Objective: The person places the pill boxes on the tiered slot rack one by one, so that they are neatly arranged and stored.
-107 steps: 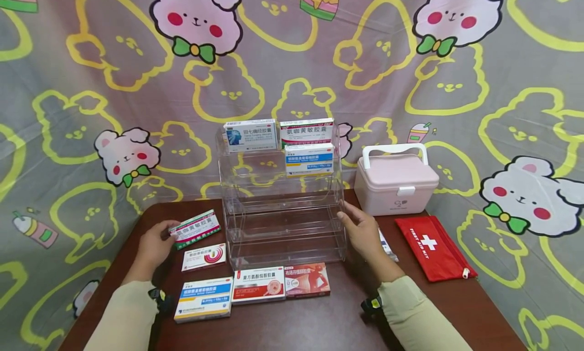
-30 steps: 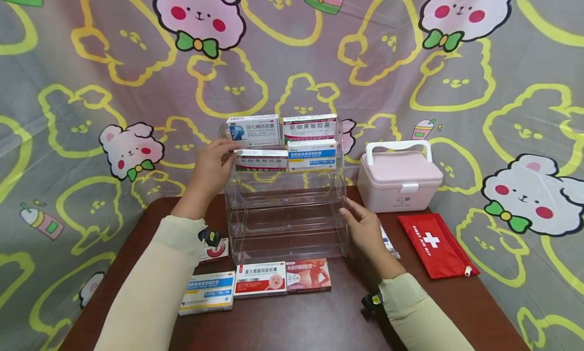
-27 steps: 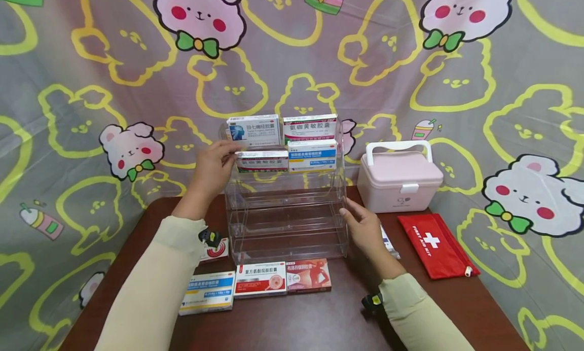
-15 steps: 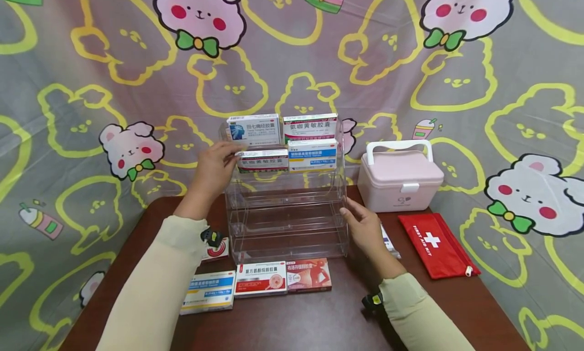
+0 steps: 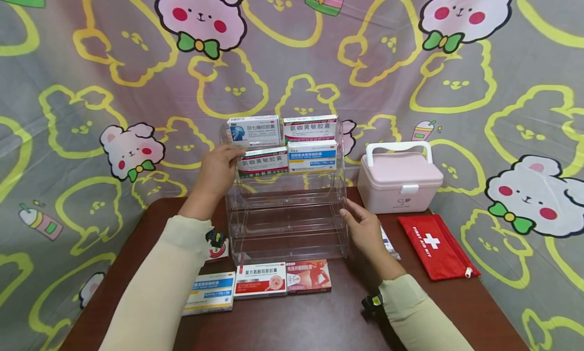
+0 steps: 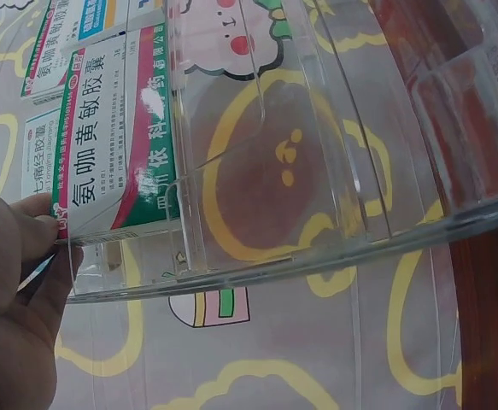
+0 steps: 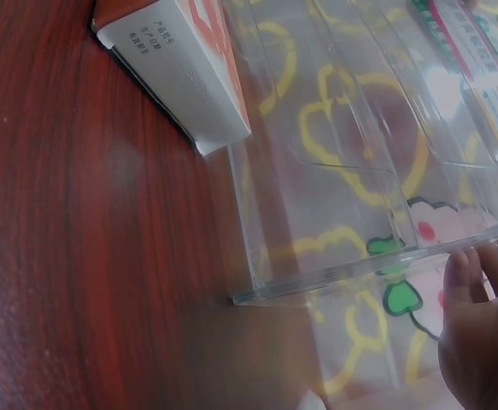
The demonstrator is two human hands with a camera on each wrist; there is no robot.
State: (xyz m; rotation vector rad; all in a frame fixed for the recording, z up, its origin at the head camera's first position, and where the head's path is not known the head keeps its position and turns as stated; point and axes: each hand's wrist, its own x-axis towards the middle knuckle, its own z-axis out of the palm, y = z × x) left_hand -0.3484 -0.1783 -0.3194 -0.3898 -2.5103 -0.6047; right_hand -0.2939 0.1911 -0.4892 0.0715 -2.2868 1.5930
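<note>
Pinching the green-and-red box (image 5: 263, 162) at the upper left of the clear rack (image 5: 287, 202), the left hand (image 5: 215, 172) is working apart from the right hand (image 5: 365, 228), which is gripping the rack's right edge — releasing before the box is sitting squarely could be toppling it.

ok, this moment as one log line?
left hand: pinches white-red-green cardboard medicine box, second tier left | right hand: holds clear plastic tiered rack, right edge | beside held box: blue-white-yellow cardboard box
</note>
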